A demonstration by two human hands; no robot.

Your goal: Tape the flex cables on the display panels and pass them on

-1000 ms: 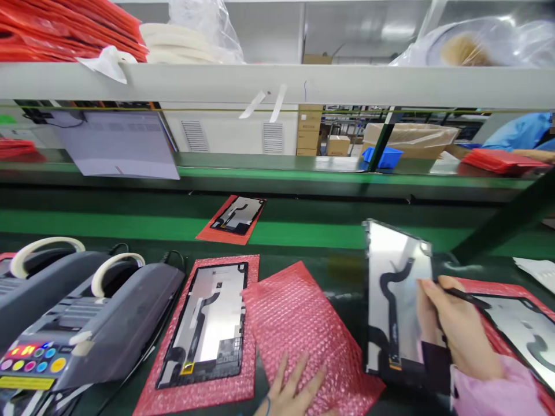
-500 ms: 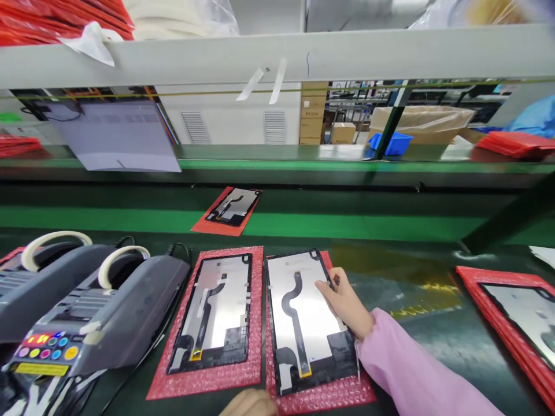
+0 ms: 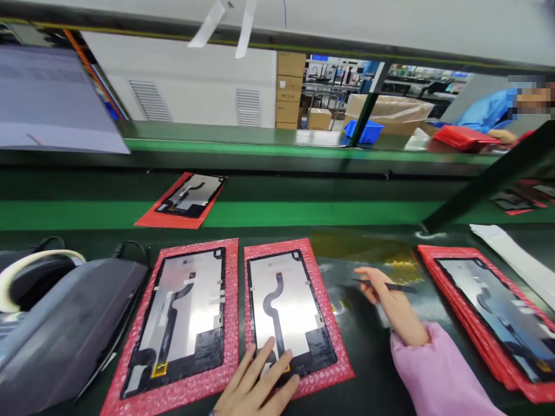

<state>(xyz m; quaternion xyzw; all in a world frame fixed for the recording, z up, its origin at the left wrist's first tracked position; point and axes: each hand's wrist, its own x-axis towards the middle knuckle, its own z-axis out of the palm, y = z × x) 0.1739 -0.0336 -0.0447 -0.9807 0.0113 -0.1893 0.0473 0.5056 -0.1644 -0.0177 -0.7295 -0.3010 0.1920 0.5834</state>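
Two display panels lie back side up on red bubble-wrap sheets in front of me. My left hand (image 3: 255,384) rests with fingers spread flat on the lower edge of the right panel (image 3: 288,315). The left panel (image 3: 180,318) lies beside it on its own red sheet (image 3: 173,393). My right hand (image 3: 392,303), in a pink sleeve, hovers over the dark table to the right of the panels, fingers closed on thin black tweezers (image 3: 385,285).
A grey tape dispenser (image 3: 60,329) stands at the left. A stack of red sheets with a panel on top (image 3: 494,315) lies at the right. Another panel on a red sheet (image 3: 182,199) rides the green conveyor. A person in blue (image 3: 489,110) works at the far right.
My right hand set the panel down on the red sheet, let go and drew back to the right with the tweezers. My left hand moved onto the panel's lower edge. The view tilted down.
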